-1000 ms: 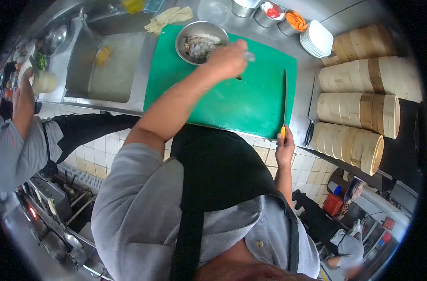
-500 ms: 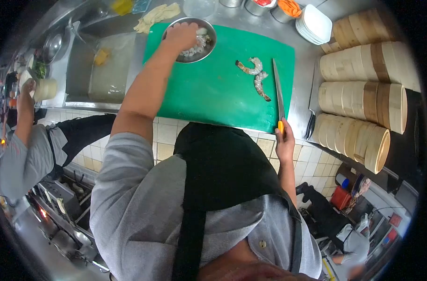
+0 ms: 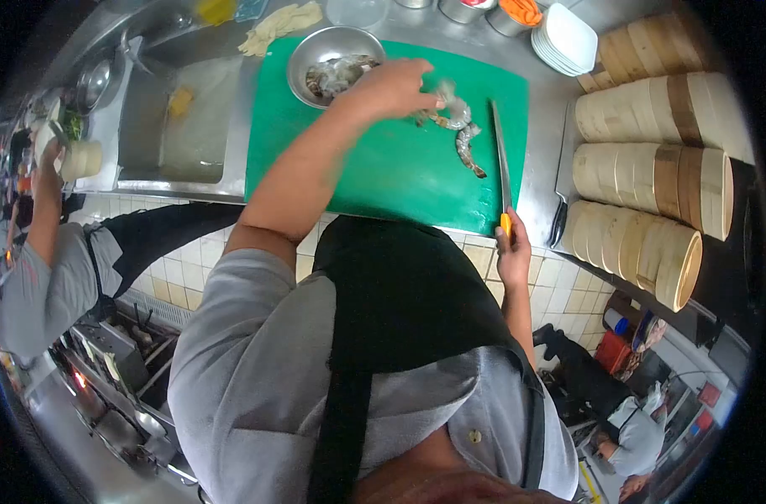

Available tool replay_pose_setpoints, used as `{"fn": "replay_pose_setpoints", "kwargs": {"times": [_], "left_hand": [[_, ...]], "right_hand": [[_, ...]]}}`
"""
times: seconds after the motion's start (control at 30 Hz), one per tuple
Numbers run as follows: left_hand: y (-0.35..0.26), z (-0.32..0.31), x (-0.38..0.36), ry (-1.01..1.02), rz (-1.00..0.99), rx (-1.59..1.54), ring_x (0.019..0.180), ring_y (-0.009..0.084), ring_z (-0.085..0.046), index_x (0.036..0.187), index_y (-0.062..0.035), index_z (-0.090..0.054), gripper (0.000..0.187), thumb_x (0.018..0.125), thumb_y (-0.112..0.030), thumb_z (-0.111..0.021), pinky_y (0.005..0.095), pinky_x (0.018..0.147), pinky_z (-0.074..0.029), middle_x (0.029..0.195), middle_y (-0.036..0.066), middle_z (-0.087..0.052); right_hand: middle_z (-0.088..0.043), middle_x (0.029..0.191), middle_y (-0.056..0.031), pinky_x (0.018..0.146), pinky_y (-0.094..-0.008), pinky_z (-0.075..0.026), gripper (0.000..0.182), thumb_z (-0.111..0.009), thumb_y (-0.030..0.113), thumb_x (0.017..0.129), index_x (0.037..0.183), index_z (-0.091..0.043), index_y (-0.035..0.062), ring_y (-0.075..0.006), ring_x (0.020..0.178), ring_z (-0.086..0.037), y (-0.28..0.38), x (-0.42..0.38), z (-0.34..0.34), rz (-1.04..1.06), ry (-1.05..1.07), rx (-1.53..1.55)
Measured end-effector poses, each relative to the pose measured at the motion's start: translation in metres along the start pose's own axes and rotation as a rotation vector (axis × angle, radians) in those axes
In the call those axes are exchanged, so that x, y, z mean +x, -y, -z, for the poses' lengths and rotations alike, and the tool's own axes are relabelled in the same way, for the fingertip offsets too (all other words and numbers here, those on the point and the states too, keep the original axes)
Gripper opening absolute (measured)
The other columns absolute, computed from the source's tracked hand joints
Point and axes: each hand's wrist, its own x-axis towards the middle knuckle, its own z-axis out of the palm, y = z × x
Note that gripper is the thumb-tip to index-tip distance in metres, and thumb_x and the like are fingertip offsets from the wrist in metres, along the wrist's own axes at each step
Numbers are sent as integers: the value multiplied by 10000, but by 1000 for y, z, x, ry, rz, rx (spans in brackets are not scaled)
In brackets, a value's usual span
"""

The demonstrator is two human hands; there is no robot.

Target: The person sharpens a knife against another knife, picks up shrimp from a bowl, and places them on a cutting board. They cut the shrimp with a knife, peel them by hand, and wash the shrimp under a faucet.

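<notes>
My left hand (image 3: 391,88) is over the green cutting board (image 3: 374,176), blurred by motion, with its fingers closed on a pale shrimp (image 3: 444,89) at the fingertips. Right beside it on the board is a curled shrimp (image 3: 459,113), and below that one another shrimp (image 3: 466,151) with its dark tail pointing down. Behind my left wrist stands a steel bowl (image 3: 297,65) containing more shrimp (image 3: 336,74). At the board's lower right edge, my right hand (image 3: 512,245) grips the yellow handle of a knife (image 3: 500,160). The blade lies along the board, pointing away from me.
A sink (image 3: 231,126) is at the left, with a cloth (image 3: 280,30) behind it. White plates (image 3: 568,38) and a container of orange slices (image 3: 517,13) stand at the back. Bamboo steamers (image 3: 635,244) and a second knife (image 3: 559,193) lie right. Co-workers are on both sides.
My left hand has come out of the steel bowl and moved right to the shrimp on the board, carrying a shrimp. The knife and my right hand have stayed nearly in place.
</notes>
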Motion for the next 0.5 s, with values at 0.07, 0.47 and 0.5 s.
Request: {"fn": "replay_pose_setpoints", "kwargs": {"times": [0.07,0.47,0.5], "left_hand": [[13,2,-3,-40,43,-57,1111,342,-658,1235,-59,-656,486,897,-400,-734,441,940,-522,1159,176,-698],[101,33,2,2,489,360,1050,335,-704,1055,-74,-770,427,793,-411,-753,465,847,-569,1111,153,-747],[105,32,4,27,479,356,1037,337,-706,1059,-70,-766,443,787,-419,-755,465,837,-569,1105,153,-748]], "right_hand": [[-574,1442,-130,1115,-328,-411,494,-635,11,993,1468,-503,11,-213,1297,-554,-4,-1,-1,-22,-10,22],[-588,1416,-135,1108,-325,-413,487,-635,33,997,1464,-501,0,-209,1278,-560,-9,6,-3,40,-20,-16],[-589,1415,-135,1107,-324,-415,487,-636,35,996,1463,-502,-1,-207,1275,-562,-8,4,-2,24,-15,-21]]}}
